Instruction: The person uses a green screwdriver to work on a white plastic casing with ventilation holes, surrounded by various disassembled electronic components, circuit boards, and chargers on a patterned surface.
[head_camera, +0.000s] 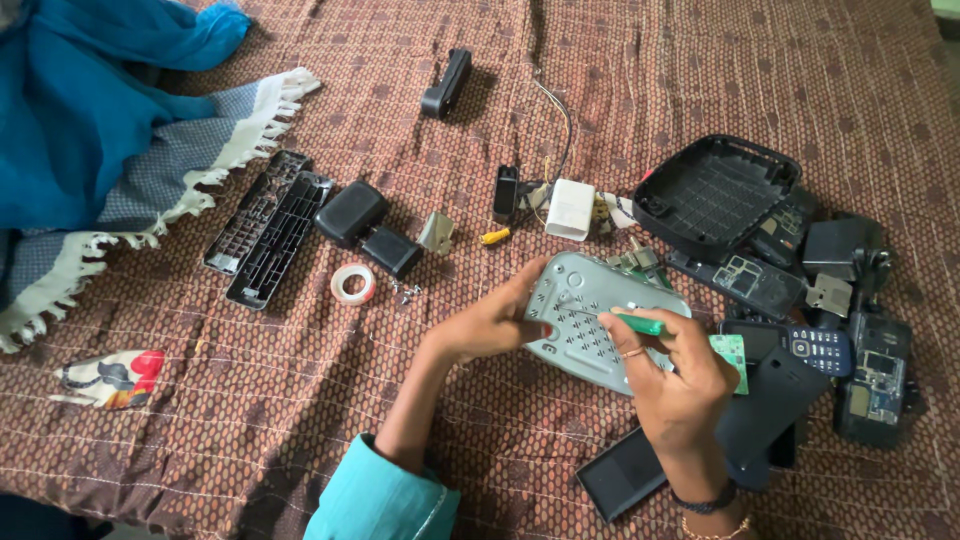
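Over at the left edge of the brown patterned bedspread lies my blue cloth with its white fringe, and just right of it two black slotted covers lie side by side. A roll of white tape sits a little below the two small black adapters.

My left hand grasps the left edge of the grey metal plate, thumb on top, steadying it near the middle of the bedspread. The plate is thin, stiff and perforated; I judge it light but sharp-edged and a bit slick, so pinching it by the rim as I do seems the safest hold, away from the circuit parts under its far side.

My right hand is clenched around a green-handled screwdriver, its thin shaft pointing left onto the plate's face. The tool is light and rigid; the grip belongs on the handle.

Toward the right edge lies a black plastic shell upside down, then a heap of old phones and boards, touching one another.
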